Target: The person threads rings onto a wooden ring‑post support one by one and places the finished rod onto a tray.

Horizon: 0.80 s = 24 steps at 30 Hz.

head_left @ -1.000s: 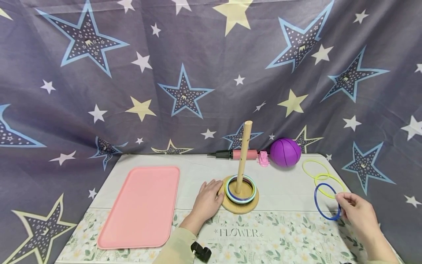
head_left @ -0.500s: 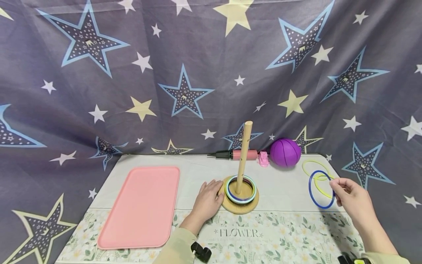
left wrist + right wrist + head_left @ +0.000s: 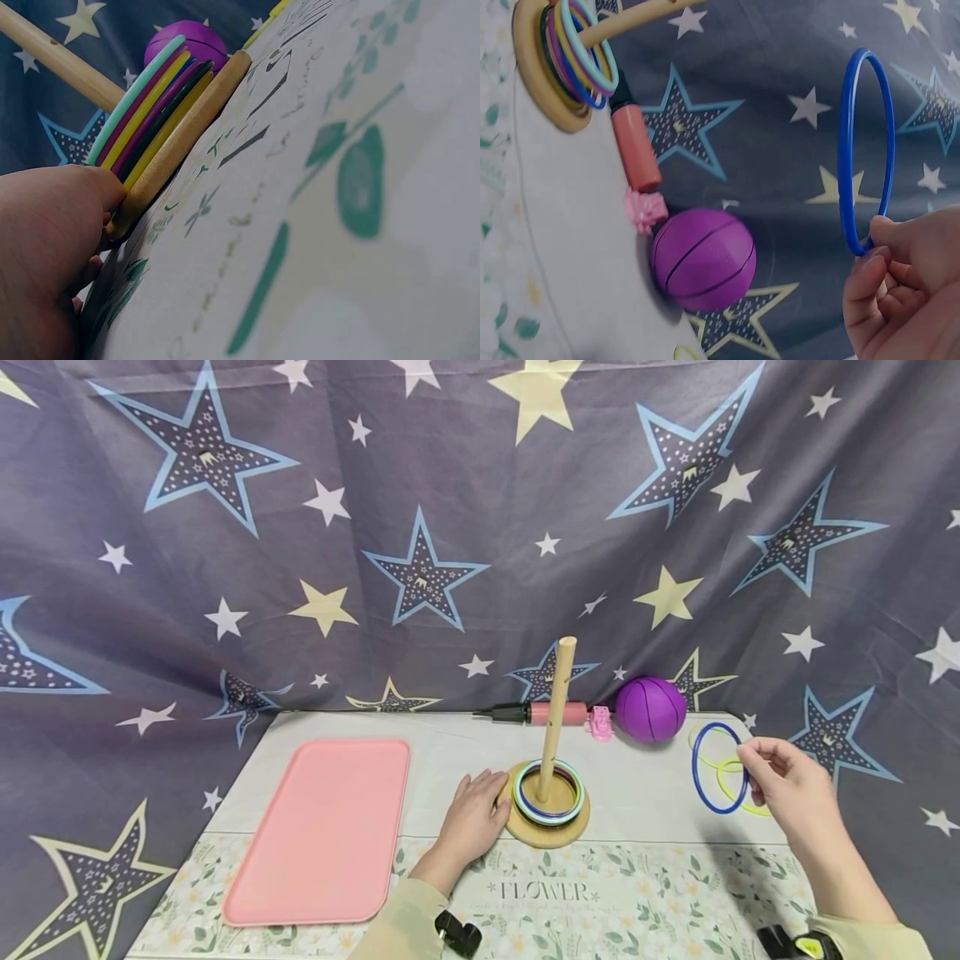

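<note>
My right hand (image 3: 797, 789) pinches a blue ring (image 3: 846, 150) by its edge between thumb and fingers. The ring hangs upright in the air above the right side of the table, overlapping two yellow rings (image 3: 759, 812) in the head view. A wooden peg (image 3: 557, 718) stands on a round wooden base (image 3: 550, 838) near the middle. Several coloured rings (image 3: 150, 124) are stacked around the peg, a turquoise one on top. My left hand (image 3: 474, 810) lies at the base's left edge with fingers extended. In the left wrist view its thumb is right at the base's rim.
A pink tray (image 3: 315, 827) lies on the left of the table. Along the back are a red and black hand pump (image 3: 557, 713), a small pink object (image 3: 600, 724) and a purple ball (image 3: 650, 710). A star-patterned curtain (image 3: 465, 460) hangs behind.
My right hand has raised the blue ring and carried it left and toward the back, away from the table's right edge. The left hand has stayed at the base.
</note>
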Each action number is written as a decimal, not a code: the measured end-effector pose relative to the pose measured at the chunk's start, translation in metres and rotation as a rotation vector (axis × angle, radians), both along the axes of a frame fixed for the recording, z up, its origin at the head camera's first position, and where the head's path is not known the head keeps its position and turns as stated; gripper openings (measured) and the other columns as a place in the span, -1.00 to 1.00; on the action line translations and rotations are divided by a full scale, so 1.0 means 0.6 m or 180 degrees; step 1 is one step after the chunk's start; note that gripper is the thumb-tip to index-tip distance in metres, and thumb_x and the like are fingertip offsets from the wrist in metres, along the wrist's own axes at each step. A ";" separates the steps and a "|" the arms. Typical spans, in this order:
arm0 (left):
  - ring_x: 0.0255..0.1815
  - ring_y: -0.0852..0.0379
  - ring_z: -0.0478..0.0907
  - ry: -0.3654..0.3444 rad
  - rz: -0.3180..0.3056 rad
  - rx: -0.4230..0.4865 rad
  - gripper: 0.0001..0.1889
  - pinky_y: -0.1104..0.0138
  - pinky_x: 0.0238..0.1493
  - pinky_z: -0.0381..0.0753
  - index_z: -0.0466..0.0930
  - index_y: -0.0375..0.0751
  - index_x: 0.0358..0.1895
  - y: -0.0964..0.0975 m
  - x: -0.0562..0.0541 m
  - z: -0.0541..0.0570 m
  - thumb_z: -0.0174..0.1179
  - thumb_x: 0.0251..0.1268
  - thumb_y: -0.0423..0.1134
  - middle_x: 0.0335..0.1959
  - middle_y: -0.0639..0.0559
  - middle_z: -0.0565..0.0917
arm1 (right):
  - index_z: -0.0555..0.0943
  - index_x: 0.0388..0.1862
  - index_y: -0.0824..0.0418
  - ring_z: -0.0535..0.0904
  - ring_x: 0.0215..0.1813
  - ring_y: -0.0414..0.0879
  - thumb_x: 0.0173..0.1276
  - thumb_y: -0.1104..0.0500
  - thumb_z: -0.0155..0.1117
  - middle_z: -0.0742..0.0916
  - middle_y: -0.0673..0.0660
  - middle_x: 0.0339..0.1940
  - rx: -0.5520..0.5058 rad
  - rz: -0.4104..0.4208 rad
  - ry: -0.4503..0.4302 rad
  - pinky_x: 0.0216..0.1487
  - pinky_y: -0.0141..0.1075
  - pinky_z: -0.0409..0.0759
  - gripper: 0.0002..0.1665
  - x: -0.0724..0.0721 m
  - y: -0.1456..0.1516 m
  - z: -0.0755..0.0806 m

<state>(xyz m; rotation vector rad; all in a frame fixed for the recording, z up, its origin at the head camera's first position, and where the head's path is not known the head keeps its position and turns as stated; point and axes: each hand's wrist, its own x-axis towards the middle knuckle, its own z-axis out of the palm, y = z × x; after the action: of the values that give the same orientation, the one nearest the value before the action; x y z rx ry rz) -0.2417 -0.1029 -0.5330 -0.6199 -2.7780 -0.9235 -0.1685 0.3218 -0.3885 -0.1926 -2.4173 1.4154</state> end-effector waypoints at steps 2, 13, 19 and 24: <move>0.68 -0.20 0.35 0.0003 -0.0001 -0.0001 -0.48 -0.18 0.77 0.02 0.51 -0.29 0.59 0.000 0.000 0.000 0.13 0.74 -0.15 0.56 -0.14 0.57 | 0.62 0.05 0.33 0.53 -0.50 -0.17 0.76 0.04 0.26 0.62 0.01 -0.50 -0.0019 0.0016 0.0044 -0.52 -0.38 0.60 -0.67 -0.004 -0.009 0.009; 0.68 -0.20 0.35 0.0012 -0.0003 0.0007 -0.48 -0.19 0.77 0.03 0.51 -0.28 0.59 0.000 0.001 0.001 0.14 0.74 -0.15 0.56 -0.13 0.58 | 0.62 0.10 0.37 0.52 -0.49 -0.18 0.75 0.08 0.26 0.61 0.00 -0.49 -0.0075 0.0148 0.0266 -0.54 -0.39 0.58 -0.68 -0.030 -0.058 0.052; 0.68 -0.20 0.34 -0.0005 0.0002 -0.0004 -0.48 -0.18 0.77 0.02 0.51 -0.28 0.59 0.001 0.001 0.002 0.14 0.74 -0.15 0.56 -0.14 0.57 | 0.62 0.12 0.37 0.52 -0.48 -0.17 0.75 0.06 0.28 0.60 0.01 -0.47 -0.0100 0.0266 0.0366 -0.53 -0.39 0.58 -0.66 -0.040 -0.088 0.075; 0.68 -0.20 0.35 0.0002 0.0005 -0.0009 -0.48 -0.19 0.77 0.03 0.51 -0.28 0.59 0.001 0.001 0.002 0.14 0.74 -0.15 0.56 -0.13 0.58 | 0.62 0.12 0.42 0.50 -0.47 -0.18 0.73 0.11 0.30 0.61 0.00 -0.45 -0.0193 0.0369 0.0463 -0.53 -0.41 0.59 -0.66 -0.050 -0.112 0.088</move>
<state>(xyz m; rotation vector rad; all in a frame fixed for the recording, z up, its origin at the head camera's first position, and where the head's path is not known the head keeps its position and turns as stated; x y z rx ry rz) -0.2409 -0.1026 -0.5320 -0.6181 -2.7793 -0.9189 -0.1985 0.2544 -0.3357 0.0360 -2.3016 1.4986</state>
